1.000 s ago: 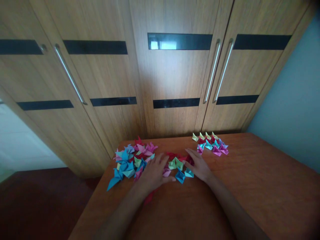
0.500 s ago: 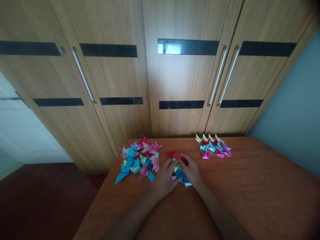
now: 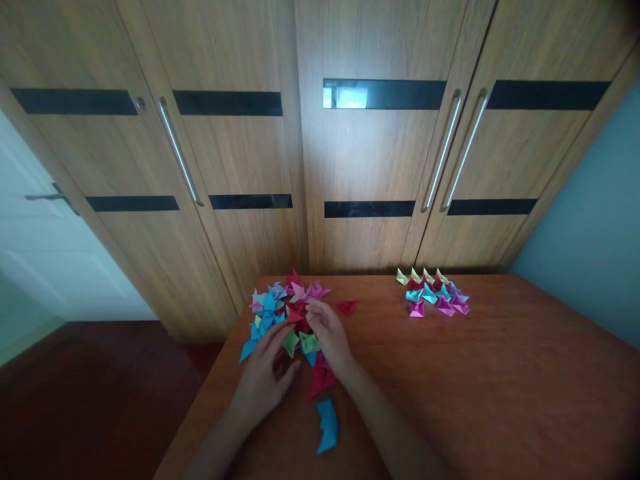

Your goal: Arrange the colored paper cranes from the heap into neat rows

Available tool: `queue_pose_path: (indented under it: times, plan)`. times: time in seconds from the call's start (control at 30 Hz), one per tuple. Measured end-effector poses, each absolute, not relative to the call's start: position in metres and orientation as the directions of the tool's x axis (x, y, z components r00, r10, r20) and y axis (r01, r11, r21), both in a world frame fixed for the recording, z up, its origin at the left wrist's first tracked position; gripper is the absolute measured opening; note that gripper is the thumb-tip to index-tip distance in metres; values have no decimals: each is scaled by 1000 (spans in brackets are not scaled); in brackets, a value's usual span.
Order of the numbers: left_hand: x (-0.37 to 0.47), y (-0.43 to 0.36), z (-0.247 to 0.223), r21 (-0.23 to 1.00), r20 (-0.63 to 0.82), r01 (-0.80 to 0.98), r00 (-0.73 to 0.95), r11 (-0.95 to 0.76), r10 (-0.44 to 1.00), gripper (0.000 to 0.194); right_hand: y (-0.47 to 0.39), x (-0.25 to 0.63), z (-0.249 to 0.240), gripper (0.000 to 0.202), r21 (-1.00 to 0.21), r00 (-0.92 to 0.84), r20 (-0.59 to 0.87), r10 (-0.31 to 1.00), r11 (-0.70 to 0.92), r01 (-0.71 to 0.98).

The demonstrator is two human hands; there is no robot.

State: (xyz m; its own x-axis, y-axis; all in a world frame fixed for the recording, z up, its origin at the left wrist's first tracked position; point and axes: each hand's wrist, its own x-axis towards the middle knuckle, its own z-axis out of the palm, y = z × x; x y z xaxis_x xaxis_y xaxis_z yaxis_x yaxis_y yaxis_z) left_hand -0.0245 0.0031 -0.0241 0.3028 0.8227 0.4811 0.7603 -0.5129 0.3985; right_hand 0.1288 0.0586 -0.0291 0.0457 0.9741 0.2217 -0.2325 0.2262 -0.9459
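Note:
A heap of folded paper origami pieces (image 3: 270, 303) in blue, pink, red and green lies on the left part of the table. My left hand (image 3: 263, 377) rests against the near left side of the heap, its fingers spread and curved over the pieces. From the right, my right hand (image 3: 327, 337) cups the heap with its fingers stretched out. Between both hands show red pieces and two green pieces (image 3: 309, 343). A dark pink piece (image 3: 323, 377) lies below my right wrist, and a blue piece (image 3: 327, 427) lies nearer to me. Neither hand visibly grips a piece.
Several folded pieces (image 3: 435, 293) stand in rows by colour at the table's back right. One red piece (image 3: 347, 307) lies alone right of the heap. A wooden wardrobe (image 3: 360, 240) rises behind the table (image 3: 475, 393), whose left edge drops to a dark floor.
Both hands have moved left from the middle of the table, bringing the loose pieces against the left heap. A blue piece now lies nearer to me. The camera view has shifted slightly.

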Motion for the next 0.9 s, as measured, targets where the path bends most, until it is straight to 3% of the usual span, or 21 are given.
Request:
queue_pose_path:
  times: [0.2, 0.33, 0.57, 0.73, 0.9]
  plan:
    - [-51, -11, -33, 226, 548, 815, 346, -533, 762, 39, 62, 160, -39, 23, -957, 24, 289, 957, 289, -35]
    - [-39, -30, -26, 148, 557, 785, 437, -602, 707, 45, 62, 207, -51, 25, -935, 101, 329, 939, 309, 175]
    - [9, -63, -30, 28, 265, 514, 823, -857, 503, 58, 74, 251, -73, 36, -757, 56, 433, 899, 329, 565]
    - [20, -55, -29, 43, 145, 595, 791, -802, 594, 49, 88, 244, -79, 46, -575, -61, 466, 883, 354, 737]
    - [1, -37, -27, 26, 219, 681, 711, -732, 669, 39, 93, 228, -74, 41, -491, -123, 435, 892, 350, 798]
